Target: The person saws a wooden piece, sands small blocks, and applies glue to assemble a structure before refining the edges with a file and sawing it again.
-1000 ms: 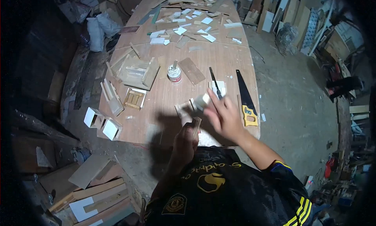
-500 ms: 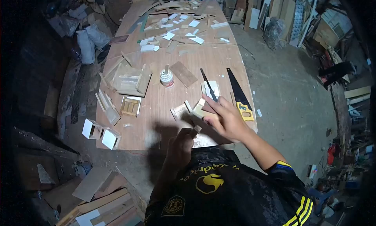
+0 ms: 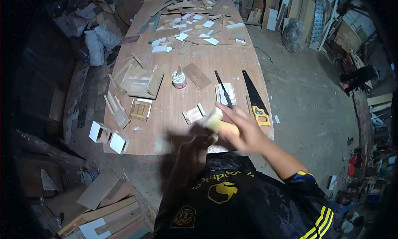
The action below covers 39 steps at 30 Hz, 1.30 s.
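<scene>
My right hand (image 3: pixel 248 133) is wrapped round a pale wooden block (image 3: pixel 223 125) with a reddish-brown strip along its upper side; motion blurs it. Below and to the left, my left hand (image 3: pixel 192 153) is closed and in shadow, with a small wooden piece (image 3: pixel 214 137) poking out at its fingertips, close under the block. Just beyond the hands lies a small wooden frame (image 3: pixel 193 114). A dark-handled file (image 3: pixel 224 90) rests across a white-topped piece (image 3: pixel 230 96). To the right is a handsaw (image 3: pixel 253 92) with a yellow handle.
An open jar (image 3: pixel 179 80) with a stick in it stands mid-table beside a brown board (image 3: pixel 196 76). Wooden box-like assemblies (image 3: pixel 155 81) sit at the left, with a slatted piece (image 3: pixel 140 109) nearby. Several white and wooden offcuts (image 3: pixel 181 36) cover the far end.
The block in my right hand has shifted slightly down and right and is now blurred. My left hand stays low, close beside it. The whole view has shifted slightly.
</scene>
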Each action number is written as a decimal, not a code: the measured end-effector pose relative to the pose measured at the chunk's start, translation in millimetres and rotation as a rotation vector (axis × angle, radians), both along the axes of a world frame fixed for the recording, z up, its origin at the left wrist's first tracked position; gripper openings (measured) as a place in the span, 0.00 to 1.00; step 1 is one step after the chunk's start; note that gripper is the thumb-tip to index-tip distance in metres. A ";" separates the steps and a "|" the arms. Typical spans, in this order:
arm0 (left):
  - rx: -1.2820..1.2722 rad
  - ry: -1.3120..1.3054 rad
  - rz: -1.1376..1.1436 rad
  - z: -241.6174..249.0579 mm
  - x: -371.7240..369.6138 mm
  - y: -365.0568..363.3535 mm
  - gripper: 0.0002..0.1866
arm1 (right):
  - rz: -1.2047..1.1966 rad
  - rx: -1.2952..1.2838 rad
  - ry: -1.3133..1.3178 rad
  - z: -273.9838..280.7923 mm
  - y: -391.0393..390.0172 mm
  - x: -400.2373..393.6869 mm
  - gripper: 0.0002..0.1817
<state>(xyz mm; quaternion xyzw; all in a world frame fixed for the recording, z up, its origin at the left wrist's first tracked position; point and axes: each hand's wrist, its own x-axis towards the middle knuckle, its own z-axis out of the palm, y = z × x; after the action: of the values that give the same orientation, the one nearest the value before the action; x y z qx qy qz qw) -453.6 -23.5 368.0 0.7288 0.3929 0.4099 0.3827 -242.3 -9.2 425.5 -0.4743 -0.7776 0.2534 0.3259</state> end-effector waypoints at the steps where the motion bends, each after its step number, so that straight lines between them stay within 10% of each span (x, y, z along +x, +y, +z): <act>1: -0.066 0.034 -0.019 -6.2 -4.5 -0.4 0.10 | -0.063 0.004 -0.219 -13.2 12.4 9.4 0.32; 4: -0.171 0.072 -0.047 -7.0 -6.5 2.5 0.10 | -0.087 0.149 0.259 10.2 4.3 11.7 0.33; 8: -0.063 0.038 -0.044 14.4 -3.8 1.0 0.10 | 0.022 -0.074 -0.253 -11.1 12.8 6.8 0.30; 12: -0.058 -0.099 -0.018 3.0 -2.6 -4.0 0.09 | 0.006 0.170 0.265 22.7 -2.2 12.4 0.30; 16: 0.112 0.004 -0.059 5.9 1.3 4.7 0.08 | 0.021 0.059 -0.176 -8.4 12.2 12.6 0.29; 20: -0.143 0.086 -0.040 22.4 5.5 -0.3 0.08 | 0.107 0.249 0.204 40.2 -15.0 18.8 0.29; 24: 0.023 0.098 -0.038 29.2 10.0 -1.7 0.08 | -0.061 -0.047 -0.090 -11.7 18.8 22.8 0.29; 26: 0.006 0.109 -0.016 26.7 12.4 0.7 0.08 | -0.024 0.178 0.324 3.5 3.1 31.4 0.30; 32: 0.101 0.144 0.065 31.3 24.5 1.4 0.07 | -0.037 0.005 0.029 -32.8 18.1 46.5 0.28; 36: 0.076 0.193 0.062 36.1 36.4 -6.9 0.06 | 0.205 0.334 0.140 5.4 -1.4 51.2 0.28; 39: 0.098 0.178 0.105 28.9 42.9 3.9 0.06 | -0.060 0.031 -0.020 -48.3 31.2 61.6 0.26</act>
<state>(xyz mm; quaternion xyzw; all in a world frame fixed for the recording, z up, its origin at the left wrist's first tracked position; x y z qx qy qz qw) -410.7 -19.6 396.9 0.7586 0.4424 0.3816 0.2884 -180.7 22.0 377.2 -0.4950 -0.7700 0.2264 0.3328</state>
